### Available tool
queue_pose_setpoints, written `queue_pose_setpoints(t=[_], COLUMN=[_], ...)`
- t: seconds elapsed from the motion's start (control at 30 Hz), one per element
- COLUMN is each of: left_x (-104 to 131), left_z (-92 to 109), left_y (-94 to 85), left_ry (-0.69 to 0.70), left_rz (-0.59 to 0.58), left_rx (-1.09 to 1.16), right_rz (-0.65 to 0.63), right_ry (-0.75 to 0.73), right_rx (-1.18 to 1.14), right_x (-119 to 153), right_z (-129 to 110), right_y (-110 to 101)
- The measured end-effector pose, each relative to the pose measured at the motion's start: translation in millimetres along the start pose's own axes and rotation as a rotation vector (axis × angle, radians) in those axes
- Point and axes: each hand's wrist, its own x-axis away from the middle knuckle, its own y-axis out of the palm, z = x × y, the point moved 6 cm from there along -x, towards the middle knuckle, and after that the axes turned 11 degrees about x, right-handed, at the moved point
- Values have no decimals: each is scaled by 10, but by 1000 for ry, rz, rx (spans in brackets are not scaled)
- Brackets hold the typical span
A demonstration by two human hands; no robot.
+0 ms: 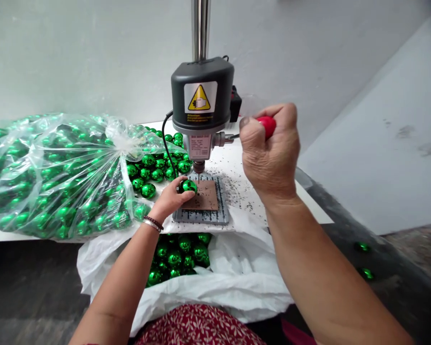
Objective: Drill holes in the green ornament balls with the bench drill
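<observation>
My left hand (171, 197) grips a shiny green ball (188, 186) between thumb and fingers, just left of the thin drill bit (198, 178). Under the ball is a brown board (207, 197) lying on the grey slotted base plate (221, 216) of a small drill press (202, 93). My right hand (269, 153) is closed round the red knob (267, 125) of the press's feed lever, raised to the right of the machine. Most of the knob is hidden by my fingers.
A tied clear bag (57, 177) of green balls fills the table's left. Loose green balls (158, 168) lie behind my left hand. An open white sack (237, 282) with green balls sits below the table edge. Dark shavings litter the white table (251, 191); two balls (365, 273) are on the floor.
</observation>
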Motion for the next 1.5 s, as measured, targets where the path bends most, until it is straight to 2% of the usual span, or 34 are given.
queue_pose_setpoints(t=[0.23, 0.53, 0.63, 0.73, 0.87, 1.07, 1.5], left_x=[-48, -95, -104, -112, -120, -133, -109], left_z=[115, 278, 281, 224, 102, 30, 58], left_y=[106, 282, 314, 319, 320, 334, 351], left_ry=[25, 131, 140, 129, 51, -2, 45], left_rz=[-69, -132, -174, -189, -151, -99, -123], left_rx=[-305, -510, -456, -310, -164, -150, -179], right_rz=[-23, -65, -65, -42, -3, -19, 25], right_ry=[-14, 4, -1, -7, 12, 5, -10], right_rx=[32, 39, 20, 14, 49, 74, 80], right_x=[-3, -10, -6, 10, 27, 40, 229], right_z=[7, 14, 12, 4, -5, -37, 10], right_y=[3, 3, 1, -6, -31, -77, -117])
